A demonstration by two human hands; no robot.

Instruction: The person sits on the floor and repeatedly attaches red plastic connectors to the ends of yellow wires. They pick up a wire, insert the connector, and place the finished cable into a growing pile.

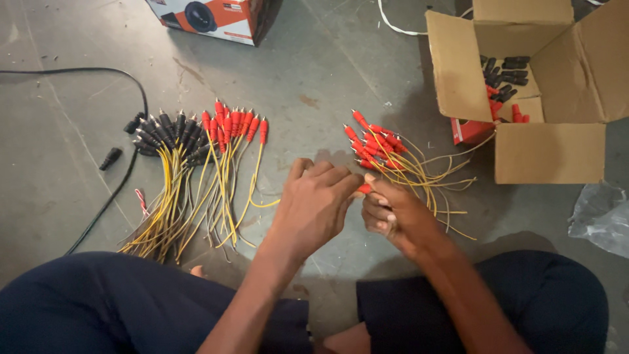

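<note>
Fingers (341,180) of our left hand (314,206) curl loosely inward at centre frame, tips meeting the right hand (393,216); whether they pinch anything we cannot tell. Right-hand fingers are closed around a red plug (365,189), whose tip shows between the two hands.

Head view, centre right: loose pile of red plugs with yellow wires (383,151) lies on the grey floor (314,72), just above and beside the right hand, wires trailing toward the right.

Left of centre: sorted fan of red plugs (232,124) on yellow leads, laid side by side, and touching it on the left a fan of black plugs (167,131), also on yellow leads. Both fans run down toward our left knee.

Far left: thin black cable (111,190) curves across the floor; one stray black plug (110,158) sits near it.

Upper right: open cardboard box (550,154), flaps spread, holding black and red plugs.

Upper centre: corner of a printed orange and white carton (216,16). A white cable (396,26) runs along the top edge.

Right edge: crumpled clear plastic bag (603,216).

Bottom: our legs in dark trousers (118,305), spread to either side.
</note>
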